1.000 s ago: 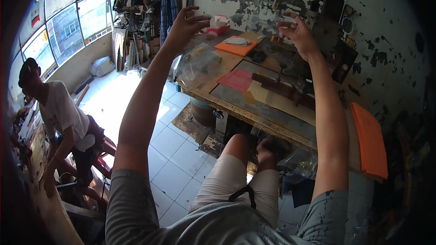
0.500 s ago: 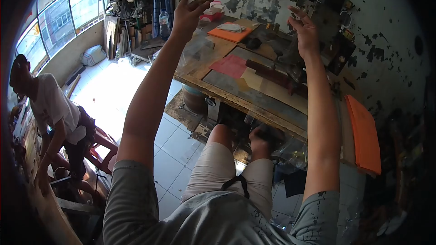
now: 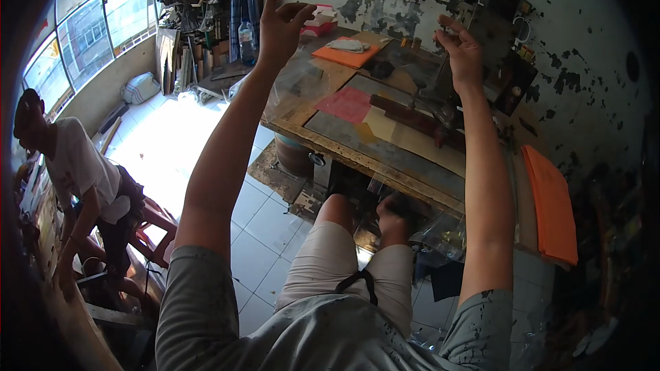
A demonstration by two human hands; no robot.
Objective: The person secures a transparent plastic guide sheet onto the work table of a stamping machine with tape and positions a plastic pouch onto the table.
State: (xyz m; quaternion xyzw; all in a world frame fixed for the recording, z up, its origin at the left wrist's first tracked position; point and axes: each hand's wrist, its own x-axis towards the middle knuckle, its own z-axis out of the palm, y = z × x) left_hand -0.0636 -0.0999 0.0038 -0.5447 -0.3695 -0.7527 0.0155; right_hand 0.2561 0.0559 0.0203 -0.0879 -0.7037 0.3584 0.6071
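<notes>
My two hands stand raised and apart over the bench (image 3: 364, 163), palms roughly facing. The left hand (image 3: 280, 27) shows against the far left corner, index finger lifted, thumb near the other fingertips; the right hand (image 3: 462, 53) shows before the machine (image 3: 500, 10) at the far edge, its fingers bent. No thing can be made out in either; whether the fingertips pinch clear film I cannot tell.

Nearest my left hand in view is the box (image 3: 320, 27), at the far left corner; clear plastic (image 3: 295, 88) lies along the left edge. Inward of the far edge, a cloth (image 3: 348, 45) rests on an orange sheet (image 3: 338, 58). Toward the near edge lie the pink sheet (image 3: 342, 105) and, beside it, the cream sheet (image 3: 388, 130), with a bar (image 3: 402, 115) across it. An orange stack (image 3: 552, 203) overhangs the right edge.

I judge the step in hand to be handling in the air, or a pause between handlings. Any contact with the sheets calls for lowering both arms, the right one clear of the machine.
</notes>
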